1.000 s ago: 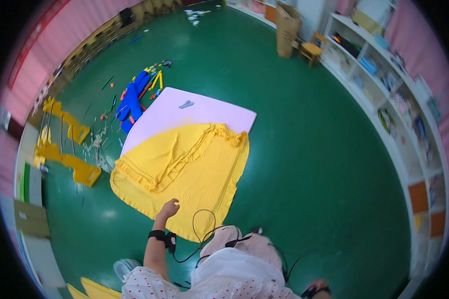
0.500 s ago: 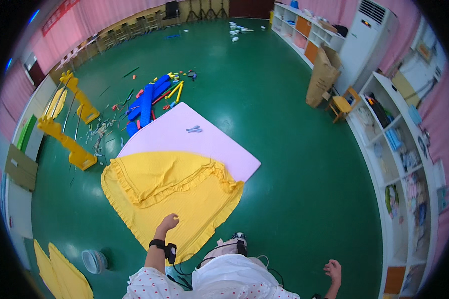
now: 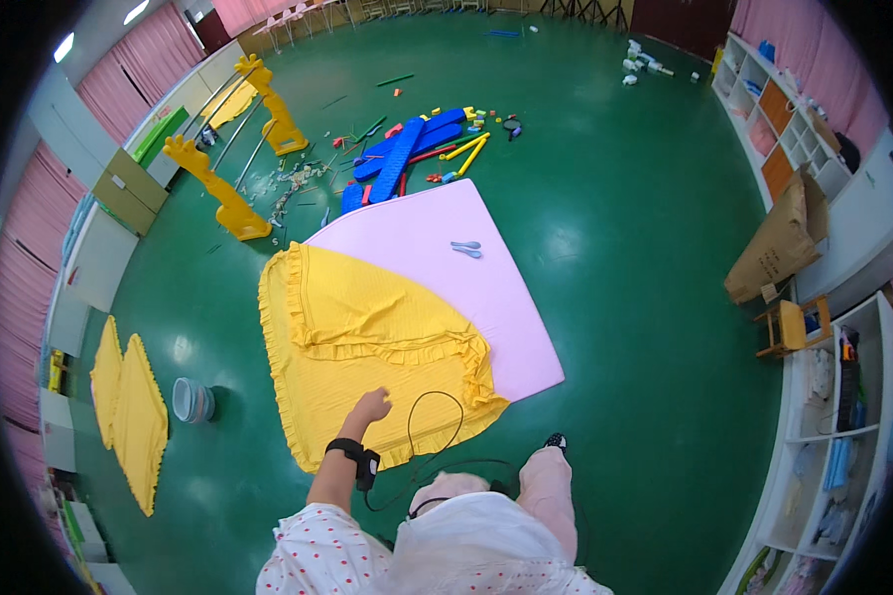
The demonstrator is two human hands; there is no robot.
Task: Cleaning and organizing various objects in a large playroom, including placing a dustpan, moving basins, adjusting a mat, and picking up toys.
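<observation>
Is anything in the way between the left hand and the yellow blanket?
Nothing visible: the left hand reaches out right over the yellow blanket. A thin black cable loops just beside it, not between them.

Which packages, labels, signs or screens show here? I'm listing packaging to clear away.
Cardboard box: brown, flattened and open, leaning by the white shelving on the right.
Flat cardboard panels: olive-brown, rectangular, against the left wall.
No labels, signs or screens can be made out.

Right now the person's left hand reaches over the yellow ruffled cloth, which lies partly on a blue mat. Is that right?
Not quite. In the head view the left hand does reach over the yellow ruffled cloth, but the mat under it is pink, not blue.
</observation>
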